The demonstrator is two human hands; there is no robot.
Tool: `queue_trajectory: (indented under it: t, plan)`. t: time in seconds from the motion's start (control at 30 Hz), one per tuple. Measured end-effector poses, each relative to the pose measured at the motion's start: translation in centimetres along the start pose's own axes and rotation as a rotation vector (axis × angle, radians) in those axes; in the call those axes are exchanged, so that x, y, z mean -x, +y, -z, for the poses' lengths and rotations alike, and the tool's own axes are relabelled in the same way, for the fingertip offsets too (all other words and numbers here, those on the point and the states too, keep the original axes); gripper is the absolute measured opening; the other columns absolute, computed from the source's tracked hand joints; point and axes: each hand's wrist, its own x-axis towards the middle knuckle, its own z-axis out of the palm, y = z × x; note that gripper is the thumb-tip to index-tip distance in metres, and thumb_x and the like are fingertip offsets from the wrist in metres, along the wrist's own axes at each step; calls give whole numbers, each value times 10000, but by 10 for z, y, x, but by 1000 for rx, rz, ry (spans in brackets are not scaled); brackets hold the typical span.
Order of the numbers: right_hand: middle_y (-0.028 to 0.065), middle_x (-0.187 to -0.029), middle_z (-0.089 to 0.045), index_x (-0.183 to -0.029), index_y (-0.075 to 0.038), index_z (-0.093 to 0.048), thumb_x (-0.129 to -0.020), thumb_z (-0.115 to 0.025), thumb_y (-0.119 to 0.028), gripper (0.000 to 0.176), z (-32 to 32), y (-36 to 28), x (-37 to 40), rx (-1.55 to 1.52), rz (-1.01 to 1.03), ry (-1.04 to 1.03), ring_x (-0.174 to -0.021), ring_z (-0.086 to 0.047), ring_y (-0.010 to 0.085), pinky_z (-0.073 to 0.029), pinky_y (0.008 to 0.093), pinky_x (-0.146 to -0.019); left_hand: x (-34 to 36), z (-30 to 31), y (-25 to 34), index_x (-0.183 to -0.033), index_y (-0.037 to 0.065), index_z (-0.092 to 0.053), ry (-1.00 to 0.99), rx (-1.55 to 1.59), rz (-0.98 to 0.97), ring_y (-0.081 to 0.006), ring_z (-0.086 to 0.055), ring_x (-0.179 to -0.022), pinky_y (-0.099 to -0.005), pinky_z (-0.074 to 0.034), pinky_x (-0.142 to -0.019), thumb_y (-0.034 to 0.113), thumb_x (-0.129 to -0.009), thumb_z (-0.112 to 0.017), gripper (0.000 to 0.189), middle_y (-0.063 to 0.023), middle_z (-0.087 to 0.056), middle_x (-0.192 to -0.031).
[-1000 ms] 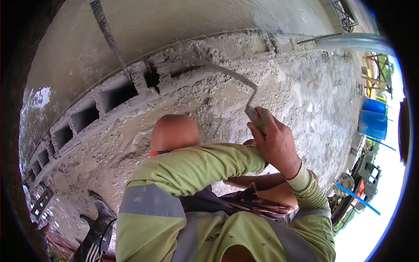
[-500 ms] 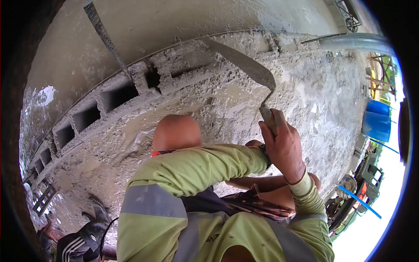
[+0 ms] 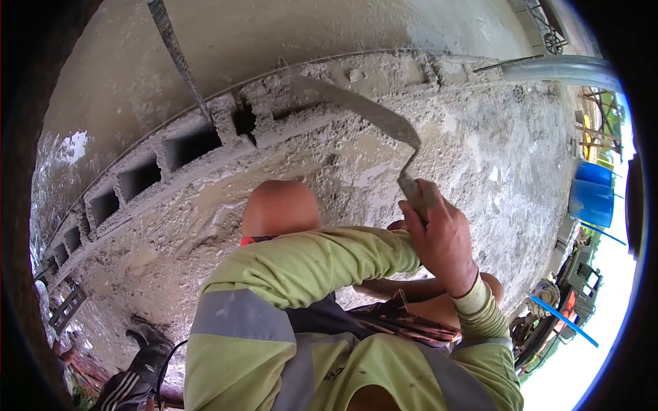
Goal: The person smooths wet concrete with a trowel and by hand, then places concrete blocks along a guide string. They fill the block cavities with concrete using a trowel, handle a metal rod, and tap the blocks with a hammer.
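My right hand (image 3: 445, 243) is closed around the handle of a trowel (image 3: 384, 120). The trowel's blade reaches up and left, over the mortar-covered top of a row of hollow concrete blocks (image 3: 152, 152). Its tip is blurred near the wall's far edge. My left arm crosses in front of my body, and my left hand (image 3: 397, 225) is mostly hidden behind my right hand; only a bit of it shows. Whether it holds anything cannot be seen. A metal bar (image 3: 171, 51) rises from the blocks left of the blade.
Rough wet mortar (image 3: 493, 157) spreads around the blocks. My bare knee (image 3: 281, 209) is near the centre. A clear pipe (image 3: 562, 70) lies at the upper right, with blue barrels (image 3: 591, 195) and a vehicle (image 3: 576, 288) beyond. Another person's dark striped clothing (image 3: 130, 383) shows at lower left.
My right hand has moved slightly left, carrying the trowel, whose blade has shifted left and a little down. The other person at lower left has also shifted.
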Motion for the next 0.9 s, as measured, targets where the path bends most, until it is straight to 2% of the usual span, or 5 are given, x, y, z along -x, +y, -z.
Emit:
queue_trajectory:
  t: [0.1, 0.23, 0.43, 0.7, 0.9]
  plan:
    - [210, -864, -665, -1166, -13, -543, -909, -641, -182, 324, 2, 1, -1, 10, 72, 6, -686, -664, 380, -516, 445, -569, 2, -2, -1, -974, 117, -755, 0, -5, 13, -287, -699, -934, -422, -531, -791, 233, -814, -632, 233, -90, -732, -961]
    - [233, -791, -666, -1144, 11, -536, -917, -628, -172, 306, 6, 21, -7, 50, -83, 138, -669, -659, 408, -508, 453, -552, 4, -4, -1, -974, 120, -755, -1, -6, 16, -285, -698, -935, -421, -531, -791, 235, -815, -632, 232, -86, -732, -961]
    - [216, -748, -657, -1178, 4, -508, -924, -622, -191, 339, -4, 13, -3, 28, -61, 24, -675, -659, 394, -511, 447, -565, 7, -6, -3, -975, 124, -756, -3, -12, 25, -282, -698, -935, -420, -531, -789, 237, -817, -632, 230, -81, -733, -961]
    - [200, -924, -670, -1211, -23, -531, -921, -627, -255, 384, -5, -11, -1, -101, 138, -70, -693, -659, 388, -527, 459, -589, 7, -10, -4, -975, 129, -756, -42, -54, 29, -278, -698, -935, -418, -531, -788, 240, -819, -632, 228, -74, -733, -962]
    - [231, -664, -587, -1018, 3, -564, -957, -584, -276, 286, 32, 22, -21, -225, -61, -81, -617, -610, 408, -463, 457, -564, 1, -15, 0, -976, 134, -757, -91, -123, 5, -275, -698, -935, -416, -530, -787, 243, -821, -632, 227, -69, -733, -962]
